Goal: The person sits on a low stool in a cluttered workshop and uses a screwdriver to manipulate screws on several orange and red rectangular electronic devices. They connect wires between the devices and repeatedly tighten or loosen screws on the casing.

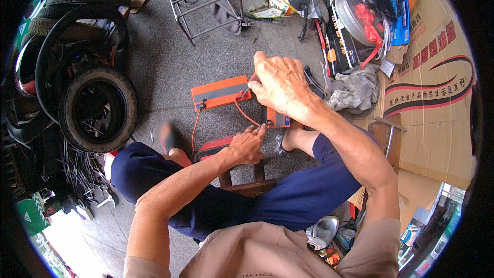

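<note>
Two orange batteries with grey bands lie on the floor before me: a long battery (220, 94) and, beyond my left fingertips, a second battery (278, 117) partly under my right forearm. A red wire (243, 112) runs between their terminals. My right hand (282, 83) is closed in a fist above them, with a bit of red showing by its thumb; what it grips is mostly hidden. My left hand (247, 144) has its fingers bent together, fingertips at the second battery's terminal. Nearer me, a red-and-dark battery (215, 146) is partly covered by my left forearm.
Tyres (98, 108) are piled at the left above scattered metal tools (85, 175). A metal rack (206, 2) stands at the far side. Bags, boxes and a grey cloth (354, 90) crowd the right, beside a large cardboard sheet (432, 92). A small wooden stool (249, 186) is between my legs.
</note>
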The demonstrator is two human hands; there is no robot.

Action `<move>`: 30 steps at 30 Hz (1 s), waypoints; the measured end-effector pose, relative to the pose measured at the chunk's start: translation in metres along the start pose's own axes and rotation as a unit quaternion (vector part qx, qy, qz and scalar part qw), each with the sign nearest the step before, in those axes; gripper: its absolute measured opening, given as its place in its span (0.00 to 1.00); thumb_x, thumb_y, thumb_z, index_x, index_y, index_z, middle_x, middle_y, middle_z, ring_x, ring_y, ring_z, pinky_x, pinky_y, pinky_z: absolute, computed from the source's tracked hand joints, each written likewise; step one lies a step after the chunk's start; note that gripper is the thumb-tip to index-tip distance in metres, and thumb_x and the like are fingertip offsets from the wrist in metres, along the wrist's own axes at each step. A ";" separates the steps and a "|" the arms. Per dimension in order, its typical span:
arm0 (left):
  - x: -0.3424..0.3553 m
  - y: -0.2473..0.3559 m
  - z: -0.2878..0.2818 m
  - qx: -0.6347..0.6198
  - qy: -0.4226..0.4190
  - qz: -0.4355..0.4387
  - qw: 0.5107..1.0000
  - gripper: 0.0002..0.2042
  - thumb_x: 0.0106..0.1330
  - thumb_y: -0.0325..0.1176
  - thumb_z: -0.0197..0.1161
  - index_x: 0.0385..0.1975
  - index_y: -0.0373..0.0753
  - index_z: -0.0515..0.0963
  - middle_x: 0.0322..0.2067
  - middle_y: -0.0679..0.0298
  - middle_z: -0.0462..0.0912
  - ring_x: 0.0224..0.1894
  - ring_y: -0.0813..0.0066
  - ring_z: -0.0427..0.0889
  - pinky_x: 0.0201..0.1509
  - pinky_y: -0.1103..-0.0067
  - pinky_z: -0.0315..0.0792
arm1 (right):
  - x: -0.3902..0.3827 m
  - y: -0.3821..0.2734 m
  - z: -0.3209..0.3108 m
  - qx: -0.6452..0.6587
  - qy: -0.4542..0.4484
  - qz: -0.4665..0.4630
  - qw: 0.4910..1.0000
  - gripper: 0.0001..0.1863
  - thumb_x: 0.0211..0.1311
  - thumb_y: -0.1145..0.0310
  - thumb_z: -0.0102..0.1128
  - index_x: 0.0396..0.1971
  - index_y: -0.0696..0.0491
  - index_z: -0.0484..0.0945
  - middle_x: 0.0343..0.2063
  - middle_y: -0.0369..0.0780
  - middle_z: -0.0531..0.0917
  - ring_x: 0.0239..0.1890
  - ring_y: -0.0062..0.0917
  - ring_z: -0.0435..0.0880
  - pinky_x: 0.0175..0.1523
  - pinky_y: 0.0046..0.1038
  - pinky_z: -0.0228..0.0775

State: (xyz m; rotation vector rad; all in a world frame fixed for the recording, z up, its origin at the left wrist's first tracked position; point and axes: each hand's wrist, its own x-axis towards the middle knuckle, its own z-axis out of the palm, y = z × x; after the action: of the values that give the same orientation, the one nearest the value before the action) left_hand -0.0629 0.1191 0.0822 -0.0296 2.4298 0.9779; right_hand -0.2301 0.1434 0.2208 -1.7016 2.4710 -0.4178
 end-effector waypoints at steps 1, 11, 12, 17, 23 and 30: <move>-0.001 -0.001 0.001 0.001 0.001 0.003 1.000 0.46 0.51 0.37 0.69 0.66 0.24 0.47 0.53 0.37 0.72 0.62 0.40 0.66 0.60 0.60 0.69 | -0.001 0.000 0.000 -0.003 0.006 -0.002 1.000 0.16 0.52 0.65 0.66 0.31 0.61 0.72 0.22 0.49 0.82 0.29 0.45 0.84 0.35 0.43 0.75; 0.000 -0.008 0.010 0.011 0.015 0.024 1.000 0.47 0.51 0.37 0.68 0.66 0.25 0.45 0.50 0.39 0.74 0.61 0.38 0.66 0.61 0.59 0.69 | -0.001 -0.010 0.002 -0.011 0.007 0.003 1.000 0.17 0.52 0.65 0.65 0.33 0.61 0.70 0.21 0.49 0.82 0.28 0.45 0.84 0.35 0.42 0.75; 0.000 -0.008 0.009 0.010 0.014 0.020 1.000 0.47 0.51 0.37 0.68 0.66 0.25 0.45 0.50 0.39 0.74 0.61 0.38 0.66 0.61 0.59 0.69 | -0.002 -0.014 0.002 -0.009 -0.004 0.011 1.000 0.17 0.52 0.65 0.65 0.33 0.61 0.70 0.21 0.50 0.82 0.28 0.45 0.84 0.35 0.42 0.75; -0.003 -0.005 0.007 0.016 0.013 0.000 1.000 0.45 0.49 0.37 0.68 0.66 0.27 0.51 0.56 0.44 0.72 0.64 0.44 0.66 0.60 0.60 0.71 | -0.001 -0.022 0.002 -0.006 -0.018 0.026 0.999 0.17 0.52 0.65 0.65 0.34 0.61 0.70 0.20 0.49 0.82 0.27 0.44 0.84 0.34 0.42 0.75; -0.014 -0.013 0.012 0.021 0.012 0.013 1.000 0.43 0.55 0.40 0.68 0.65 0.26 0.51 0.54 0.39 0.72 0.62 0.41 0.66 0.59 0.58 0.69 | -0.005 -0.012 0.008 0.000 0.016 0.009 1.000 0.16 0.53 0.65 0.64 0.33 0.59 0.69 0.21 0.47 0.83 0.28 0.44 0.84 0.35 0.43 0.75; -0.032 -0.020 -0.009 -0.013 0.015 -0.028 0.999 0.31 0.58 0.39 0.64 0.61 0.34 0.63 0.44 0.42 0.79 0.47 0.43 0.79 0.50 0.59 0.75 | -0.001 -0.017 -0.021 0.027 0.018 0.041 0.999 0.17 0.55 0.60 0.66 0.30 0.56 0.70 0.21 0.46 0.82 0.26 0.44 0.83 0.34 0.42 0.73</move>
State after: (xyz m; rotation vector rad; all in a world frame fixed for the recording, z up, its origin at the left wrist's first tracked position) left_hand -0.0353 0.0931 0.0894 -0.1225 2.4287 0.9912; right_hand -0.2194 0.1420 0.2456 -1.5804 2.5198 -0.5062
